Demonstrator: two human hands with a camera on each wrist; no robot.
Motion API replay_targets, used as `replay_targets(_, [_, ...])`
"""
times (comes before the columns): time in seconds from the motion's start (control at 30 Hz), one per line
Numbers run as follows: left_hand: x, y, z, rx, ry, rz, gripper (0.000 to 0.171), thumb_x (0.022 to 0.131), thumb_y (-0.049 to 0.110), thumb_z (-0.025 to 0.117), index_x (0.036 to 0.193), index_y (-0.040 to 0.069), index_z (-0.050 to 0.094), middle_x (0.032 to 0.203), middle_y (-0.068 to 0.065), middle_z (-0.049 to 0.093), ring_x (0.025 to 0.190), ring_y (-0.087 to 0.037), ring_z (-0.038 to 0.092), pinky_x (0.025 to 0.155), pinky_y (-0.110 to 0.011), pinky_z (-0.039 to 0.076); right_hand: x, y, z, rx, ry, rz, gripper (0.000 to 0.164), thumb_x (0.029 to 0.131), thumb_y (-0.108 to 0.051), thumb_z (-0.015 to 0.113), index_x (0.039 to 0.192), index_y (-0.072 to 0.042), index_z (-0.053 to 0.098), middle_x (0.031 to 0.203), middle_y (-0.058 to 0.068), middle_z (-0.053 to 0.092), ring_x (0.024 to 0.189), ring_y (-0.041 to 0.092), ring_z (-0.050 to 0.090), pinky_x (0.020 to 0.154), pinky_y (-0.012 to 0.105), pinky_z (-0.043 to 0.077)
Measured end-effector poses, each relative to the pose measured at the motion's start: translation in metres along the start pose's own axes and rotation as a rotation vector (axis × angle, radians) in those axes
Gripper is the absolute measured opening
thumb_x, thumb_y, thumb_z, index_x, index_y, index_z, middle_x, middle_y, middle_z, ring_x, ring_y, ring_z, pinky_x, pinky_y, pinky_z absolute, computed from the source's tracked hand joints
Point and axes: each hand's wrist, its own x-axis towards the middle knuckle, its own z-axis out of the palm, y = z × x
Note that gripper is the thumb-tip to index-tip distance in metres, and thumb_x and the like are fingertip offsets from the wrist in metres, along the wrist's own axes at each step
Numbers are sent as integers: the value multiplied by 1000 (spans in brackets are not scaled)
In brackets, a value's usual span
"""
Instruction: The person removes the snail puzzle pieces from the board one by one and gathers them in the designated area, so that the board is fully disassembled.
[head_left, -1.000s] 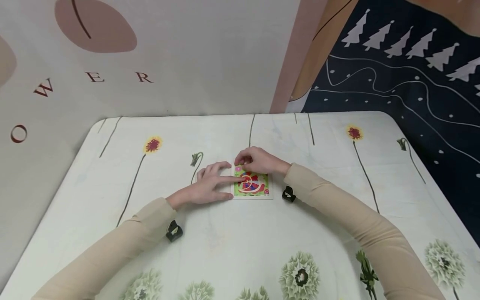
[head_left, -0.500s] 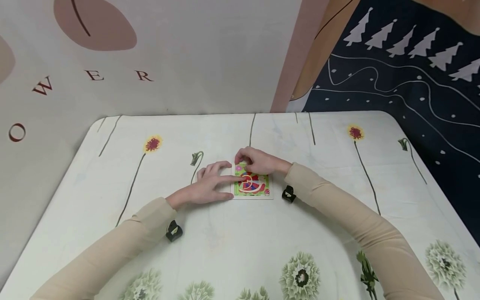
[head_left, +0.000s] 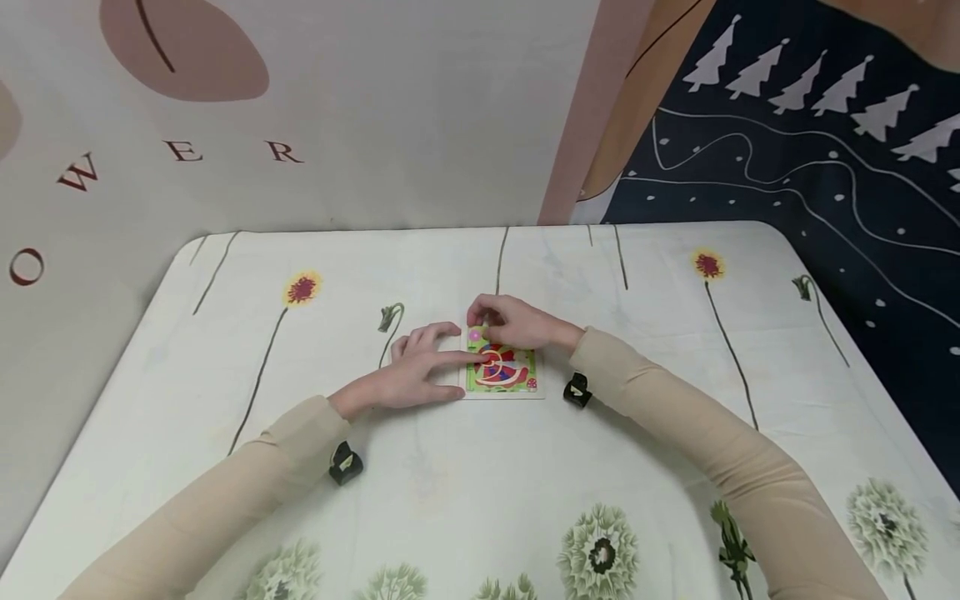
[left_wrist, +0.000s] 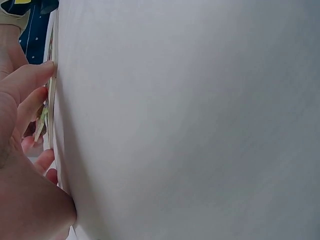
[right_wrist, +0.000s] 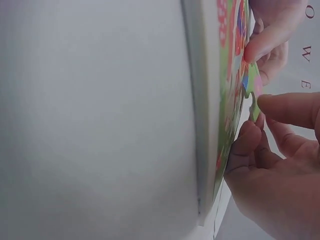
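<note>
A small jigsaw puzzle [head_left: 517,381] with a colourful picture on green lies in a white-edged tray at the middle of the table. My right hand [head_left: 517,322] pinches a green puzzle piece [right_wrist: 254,82] with a pink spot between thumb and fingers. In the right wrist view that piece is tilted up from the picture at the far left corner. From the left, my left hand [head_left: 416,372] reaches over with its index finger straight on the picture, beside the lifted piece. Its thumb rests at the tray's near left corner, and the other fingers spread along the left side.
A white tablecloth [head_left: 450,500] printed with flowers covers the table. Behind it stands a pale wall [head_left: 390,150] with letters, and a dark cloth [head_left: 787,158] with white trees hangs at the right. Black wrist cameras are strapped beneath both sleeves.
Both hands keep nearly the same places on the puzzle. The pink spot on the pinched piece shows slightly more, and the head view has shifted a little.
</note>
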Motion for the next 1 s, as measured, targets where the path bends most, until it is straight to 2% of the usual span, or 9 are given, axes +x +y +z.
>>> replay_targets(0.2, [1, 0, 0, 15, -3, -3, 55, 94, 27, 74, 147, 26, 61, 162, -18, 26, 149, -39, 15, 107, -70, 11, -2, 2, 0, 41, 50, 6, 20, 100, 4, 49, 115, 2, 62, 111, 14, 63, 99, 24, 57, 93, 34, 46])
replay_targets(0.57, [2, -2, 1, 17, -3, 7, 55, 94, 29, 73, 147, 26, 60, 161, -17, 26, 148, -42, 15, 107, -71, 11, -8, -2, 0, 93, 101, 49, 20, 100, 5, 52, 115, 3, 65, 114, 15, 65, 100, 25, 59, 92, 33, 47])
replay_targets(0.77, [2, -2, 2, 13, 4, 11, 54, 94, 29, 73, 147, 26, 60, 161, -18, 26, 148, -41, 15, 107, -71, 11, -10, -2, -1, 87, 131, 49, 17, 101, 3, 55, 114, 4, 67, 113, 16, 66, 101, 25, 61, 93, 34, 48])
replay_targets(1.0, [1, -2, 2, 8, 12, 11, 55, 94, 28, 73, 147, 27, 60, 160, -18, 27, 148, -40, 17, 105, -71, 11, -14, 2, -5, 97, 159, 79, 15, 101, -1, 59, 113, 0, 69, 113, 12, 68, 101, 24, 60, 93, 34, 46])
